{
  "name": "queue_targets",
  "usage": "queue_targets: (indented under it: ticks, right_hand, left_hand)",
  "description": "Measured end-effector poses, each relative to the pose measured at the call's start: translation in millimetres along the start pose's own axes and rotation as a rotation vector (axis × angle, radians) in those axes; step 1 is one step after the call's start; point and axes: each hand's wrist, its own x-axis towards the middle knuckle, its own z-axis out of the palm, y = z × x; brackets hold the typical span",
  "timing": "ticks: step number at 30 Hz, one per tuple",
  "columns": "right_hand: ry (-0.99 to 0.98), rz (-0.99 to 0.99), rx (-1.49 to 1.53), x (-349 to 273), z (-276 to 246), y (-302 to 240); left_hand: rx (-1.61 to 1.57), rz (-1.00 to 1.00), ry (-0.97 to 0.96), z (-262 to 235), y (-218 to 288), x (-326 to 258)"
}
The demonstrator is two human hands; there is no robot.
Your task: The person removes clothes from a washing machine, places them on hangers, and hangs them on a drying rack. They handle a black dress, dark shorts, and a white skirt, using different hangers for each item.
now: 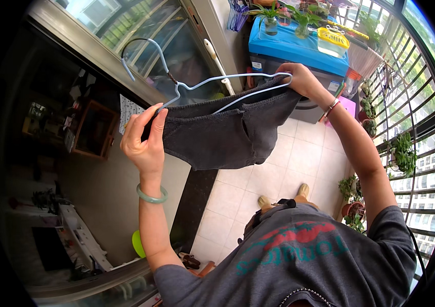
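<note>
1. The dark grey cloth garment with a gathered elastic waist (207, 140) hangs in the air between both hands, above the pale tiled floor (233, 192); its far side and most of its inside are hidden, and its folds make the full shape hard to read.
2. The left hand (143, 140) pinches the waist's left end between thumb and fingers; the fingertips behind the cloth cannot be seen.
3. The right hand (304, 84) grips the opposite end, fingers closed on the cloth beside the hanger's tip; its thumb is hard to make out.
4. The light-blue thin hanger with a partly dark hook (227, 78) runs along the waist opening. Its lower bar drops behind the front cloth, and its left end is lost at the left hand.
5. The blue-covered box-shaped appliance (284, 48) stands beyond the right hand, its front partly blocked by hand and garment.
6. The room at left is too dark for detail; the black fisheye rim cuts off the barred window (427, 107).
</note>
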Motion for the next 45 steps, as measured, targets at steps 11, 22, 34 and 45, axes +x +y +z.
queue_targets:
  ticks: [11,22,34,45]
  right_hand:
    - [-0.241,-0.051,0.08,6.2,41.3,-83.5]
    - [-0.044,-0.894,-0.185,9.1,68.7,-153.8]
    - [-0.071,-0.552,0.221,45.7,126.1,-148.5]
    - [-0.183,-0.508,0.309,68.3,171.8,-189.9]
  left_hand:
    - [0.066,0.01,-0.027,-26.1,-31.1,-31.7]
    - [-0.054,-0.463,0.111,-87.4,-66.0,-48.4]
    - [-0.073,-0.663,-0.008,-149.4,-133.8,-78.7]
    - [0.374,-0.571,0.136,-162.6,-155.5,-62.4]
